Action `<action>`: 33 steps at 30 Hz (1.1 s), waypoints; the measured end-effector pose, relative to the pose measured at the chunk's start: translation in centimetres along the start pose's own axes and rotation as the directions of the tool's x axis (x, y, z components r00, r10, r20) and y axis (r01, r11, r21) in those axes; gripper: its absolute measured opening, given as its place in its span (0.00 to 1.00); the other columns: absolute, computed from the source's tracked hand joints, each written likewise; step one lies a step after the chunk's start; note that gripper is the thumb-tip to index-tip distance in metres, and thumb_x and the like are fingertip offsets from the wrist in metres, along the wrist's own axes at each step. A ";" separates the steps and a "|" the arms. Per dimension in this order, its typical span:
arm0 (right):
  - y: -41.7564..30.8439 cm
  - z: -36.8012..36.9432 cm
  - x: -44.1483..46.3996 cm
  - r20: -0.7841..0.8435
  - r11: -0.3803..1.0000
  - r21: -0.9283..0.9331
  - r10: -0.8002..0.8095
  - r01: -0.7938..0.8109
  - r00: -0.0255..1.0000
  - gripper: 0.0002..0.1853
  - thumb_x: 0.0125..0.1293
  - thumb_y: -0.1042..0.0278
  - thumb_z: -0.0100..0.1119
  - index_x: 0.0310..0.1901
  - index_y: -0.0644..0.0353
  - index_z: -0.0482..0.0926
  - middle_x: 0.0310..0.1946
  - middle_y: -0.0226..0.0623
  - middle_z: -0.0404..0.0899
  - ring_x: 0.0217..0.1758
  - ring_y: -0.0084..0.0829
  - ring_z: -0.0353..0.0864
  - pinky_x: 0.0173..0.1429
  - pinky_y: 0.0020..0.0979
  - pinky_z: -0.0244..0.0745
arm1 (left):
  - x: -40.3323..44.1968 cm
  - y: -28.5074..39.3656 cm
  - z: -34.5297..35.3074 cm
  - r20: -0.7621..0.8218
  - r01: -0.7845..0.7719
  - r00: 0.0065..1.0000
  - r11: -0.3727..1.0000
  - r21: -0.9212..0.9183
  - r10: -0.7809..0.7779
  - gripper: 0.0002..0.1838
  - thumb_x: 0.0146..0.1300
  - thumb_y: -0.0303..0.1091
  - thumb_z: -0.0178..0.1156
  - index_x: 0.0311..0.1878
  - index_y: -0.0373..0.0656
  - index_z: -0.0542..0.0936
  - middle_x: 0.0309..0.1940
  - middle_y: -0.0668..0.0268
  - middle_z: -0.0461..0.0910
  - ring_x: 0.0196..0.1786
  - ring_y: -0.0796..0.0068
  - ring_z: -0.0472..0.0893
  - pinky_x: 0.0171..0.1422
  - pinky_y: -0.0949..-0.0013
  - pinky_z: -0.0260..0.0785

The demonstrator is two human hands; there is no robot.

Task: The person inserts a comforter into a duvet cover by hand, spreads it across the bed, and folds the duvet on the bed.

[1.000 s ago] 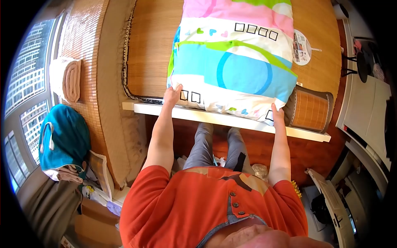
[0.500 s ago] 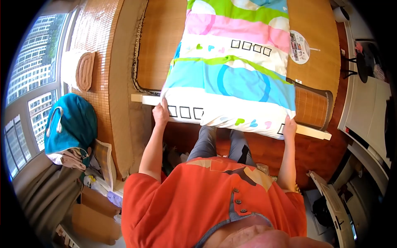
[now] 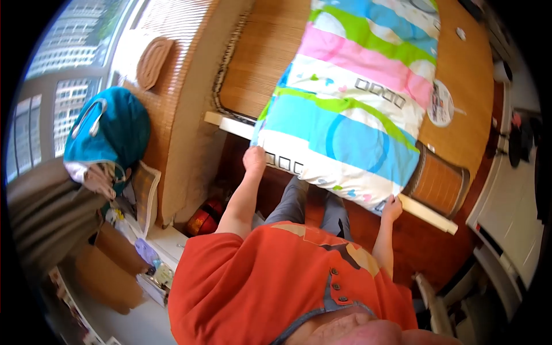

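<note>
A colourful quilt (image 3: pixel 339 135) with blue, white, green and pink bands lies lengthwise over the bed. Its near white edge hangs past the bed's pale end rail (image 3: pixel 428 214). My left hand (image 3: pixel 254 159) is closed around the near left corner. At the near right corner, my right hand (image 3: pixel 392 209) pinches the fabric. Between the two hands the edge sags and wrinkles a little. Beside the right part of the quilt is a folded bamboo mat (image 3: pixel 438 179) with a dark border.
A round paper fan (image 3: pixel 440 103) lies on the bed at right. By the window, a teal drawstring bag (image 3: pixel 109 138) and a rolled pink towel (image 3: pixel 154 62) rest on the sill. A cardboard box (image 3: pixel 109 270) stands at lower left, and a red object (image 3: pixel 205 218) sits below the bed's left side.
The view has turned, so the bed and quilt appear tilted and shifted to the right. Both hands keep their hold on the quilt's corners.
</note>
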State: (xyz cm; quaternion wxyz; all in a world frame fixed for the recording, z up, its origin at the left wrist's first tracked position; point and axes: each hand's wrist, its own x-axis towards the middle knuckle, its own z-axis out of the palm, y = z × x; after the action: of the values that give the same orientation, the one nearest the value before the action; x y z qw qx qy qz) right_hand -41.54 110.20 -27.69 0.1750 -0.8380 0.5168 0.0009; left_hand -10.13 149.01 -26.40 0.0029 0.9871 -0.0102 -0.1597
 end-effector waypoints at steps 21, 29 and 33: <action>3.0 1.8 2.4 0.121 0.719 0.555 0.428 -0.418 0.896 0.26 0.64 0.52 0.44 0.44 0.74 0.75 0.44 0.53 0.76 0.45 0.43 0.76 0.49 0.33 0.70 | 3.8 -6.6 2.0 0.142 0.386 0.867 0.464 -0.798 -0.477 0.19 0.58 0.46 0.52 0.36 0.37 0.77 0.35 0.53 0.79 0.43 0.57 0.78 0.48 0.61 0.68; -0.1 0.3 6.1 -0.030 0.854 0.363 0.411 -0.373 0.911 0.30 0.65 0.46 0.42 0.43 0.74 0.76 0.43 0.59 0.76 0.46 0.52 0.75 0.51 0.40 0.68 | 5.3 -3.2 -0.5 0.122 0.283 0.958 0.803 -0.525 -0.258 0.27 0.52 0.57 0.56 0.37 0.37 0.78 0.38 0.47 0.77 0.43 0.52 0.77 0.48 0.59 0.69; 0.0 0.8 8.3 -0.168 0.929 0.261 0.311 -0.262 0.936 0.26 0.64 0.53 0.44 0.38 0.75 0.77 0.35 0.63 0.76 0.39 0.58 0.75 0.43 0.45 0.70 | 5.6 -2.0 -1.4 -0.128 0.292 0.886 0.750 -0.594 -0.446 0.17 0.54 0.47 0.57 0.27 0.40 0.77 0.27 0.50 0.77 0.33 0.48 0.77 0.39 0.55 0.69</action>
State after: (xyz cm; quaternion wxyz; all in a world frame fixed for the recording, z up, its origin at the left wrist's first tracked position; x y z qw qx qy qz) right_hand -37.54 103.25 -29.92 0.2162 -0.7221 0.6458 -0.1214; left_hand -4.36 150.85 -26.85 0.2609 0.9363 0.2341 -0.0214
